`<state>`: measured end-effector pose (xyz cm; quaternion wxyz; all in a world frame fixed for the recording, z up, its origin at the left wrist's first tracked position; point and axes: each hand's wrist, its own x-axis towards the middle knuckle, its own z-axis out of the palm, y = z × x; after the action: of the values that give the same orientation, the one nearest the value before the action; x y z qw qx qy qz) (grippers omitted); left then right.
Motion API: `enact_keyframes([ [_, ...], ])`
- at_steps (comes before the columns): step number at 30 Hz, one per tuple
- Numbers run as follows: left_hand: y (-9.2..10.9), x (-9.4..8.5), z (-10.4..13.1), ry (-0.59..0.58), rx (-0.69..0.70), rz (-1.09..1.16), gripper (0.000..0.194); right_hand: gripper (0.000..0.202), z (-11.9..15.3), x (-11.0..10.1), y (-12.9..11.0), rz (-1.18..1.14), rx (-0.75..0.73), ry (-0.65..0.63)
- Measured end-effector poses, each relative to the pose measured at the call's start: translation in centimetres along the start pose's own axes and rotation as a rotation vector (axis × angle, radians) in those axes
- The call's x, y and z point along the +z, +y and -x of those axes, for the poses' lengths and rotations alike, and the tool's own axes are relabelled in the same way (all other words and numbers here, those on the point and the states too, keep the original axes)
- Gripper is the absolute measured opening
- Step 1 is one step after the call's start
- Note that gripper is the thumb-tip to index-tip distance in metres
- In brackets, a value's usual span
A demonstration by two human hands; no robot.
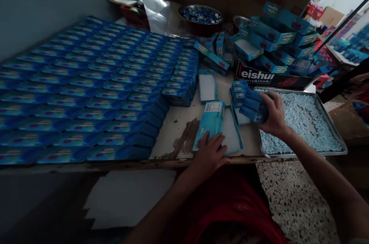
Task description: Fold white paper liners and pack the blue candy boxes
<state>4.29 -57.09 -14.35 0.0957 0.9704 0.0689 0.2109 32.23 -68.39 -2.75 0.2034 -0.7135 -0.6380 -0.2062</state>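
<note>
My right hand (273,115) is closed around a stack of small blue candy packs (252,105), held beside the metal tray. Just left of it, more small packs (240,92) stand in a display carton, partly hidden by the held stack. My left hand (210,149) lies with fingers apart on the near end of a turquoise display carton (208,121). An open carton with a white inside (232,130) is right beside that one, touching my left fingers. Further back is another open carton (207,86), also white inside.
Rows of blue packs (86,94) cover the table's left side. The metal tray (343,146) holds pale blue candies. Behind it, a black box (268,78) carries piled cartons (273,32). A bowl (198,26) of wrapped sweets stands at the back. Another person's hand (359,78) shows far right.
</note>
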Motion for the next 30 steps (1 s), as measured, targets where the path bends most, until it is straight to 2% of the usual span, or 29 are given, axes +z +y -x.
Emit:
enact_keyframes([
  [4, 1.0, -1.8, 0.8, -0.022, -0.156, -0.160, 0.037, 0.083, 2.1, 2.7, 0.0, 0.102, -0.115, -0.107],
  [7, 2.9, -2.5, -1.6, -0.001, -0.214, -0.164, 0.041, 0.081, 2.6, 3.4, 0.2, 0.098, -0.163, -0.144],
  [9, 3.8, -2.0, -4.5, -0.033, -0.178, -0.099, 0.040, 0.085, 2.1, 3.2, 0.7, 0.067, -0.160, -0.192],
  [12, 3.9, -0.1, -8.6, -0.159, -0.161, -0.029, 0.035, 0.092, 0.0, 2.9, 1.6, -0.018, -0.192, -0.333],
  [15, 3.4, 1.4, -10.0, -0.209, -0.224, -0.008, 0.037, 0.103, -2.6, 3.1, 2.7, -0.123, -0.231, -0.487],
  [18, 3.4, 1.1, -8.8, -0.122, -0.302, -0.017, 0.045, 0.113, -4.2, 3.5, 3.3, -0.174, -0.241, -0.574],
  [21, 3.2, -0.6, -6.6, -0.007, -0.359, -0.028, 0.049, 0.115, -4.3, 4.2, 3.2, -0.102, -0.211, -0.577],
  [25, 1.0, -1.7, -3.2, 0.107, -0.632, -0.048, 0.066, 0.126, -3.0, 6.1, 2.7, -0.015, -0.140, -0.617],
  [27, -0.6, -1.7, -1.9, 0.100, -0.748, -0.019, 0.076, 0.131, -2.5, 6.8, 2.5, 0.012, -0.128, -0.636],
  [30, -2.7, -2.4, -0.7, 0.025, -0.797, 0.089, 0.077, 0.138, -2.6, 6.5, 2.6, 0.023, -0.133, -0.661],
])
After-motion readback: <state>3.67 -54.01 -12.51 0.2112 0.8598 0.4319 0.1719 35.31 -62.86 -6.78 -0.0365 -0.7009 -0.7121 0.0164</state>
